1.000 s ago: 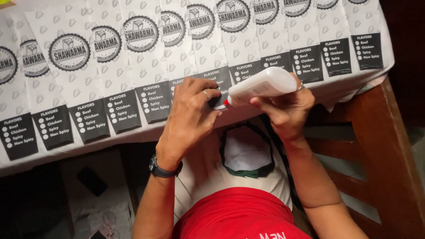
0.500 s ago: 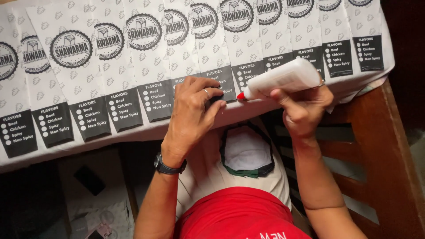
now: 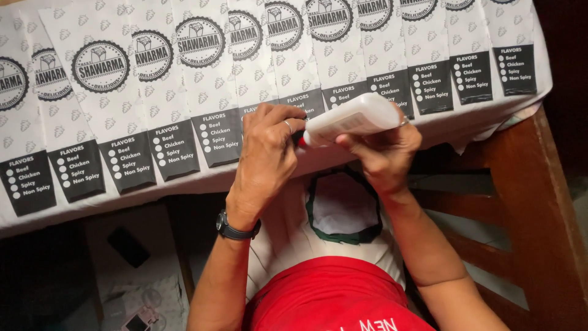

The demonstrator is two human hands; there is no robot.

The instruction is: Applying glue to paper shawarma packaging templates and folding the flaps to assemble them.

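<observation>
Since the frame half a sec ago the glue bottle (image 3: 352, 117) has come back down & left, so its red tip, which stood clear to the right of the left hand (image 3: 267, 154), now sits right at that hand's fingertips; right hand (image 3: 384, 153) moved in w/ it.

Bottle: white plastic, long & rounded, lying nearly level w/ a slight tilt, red nozzle at its left end. Label too blurred to make out.

Right hand is clamped round the bottle from underneath, fingers wrapped up over its far side, thumb below. Left hand is closed, fingers pinched together on the red tip; whether they grip a cap or just the nozzle can't tell. A ring shows on one left finger, a dark wristwatch (image 3: 237, 228) on that wrist.

Bottle hangs between the two hands, just above the near edge of the tabletop (image 3: 202, 182), over a row of overlapping white paper bags (image 3: 184, 92) w/ round black stamps & black panels along their near ends.
</observation>
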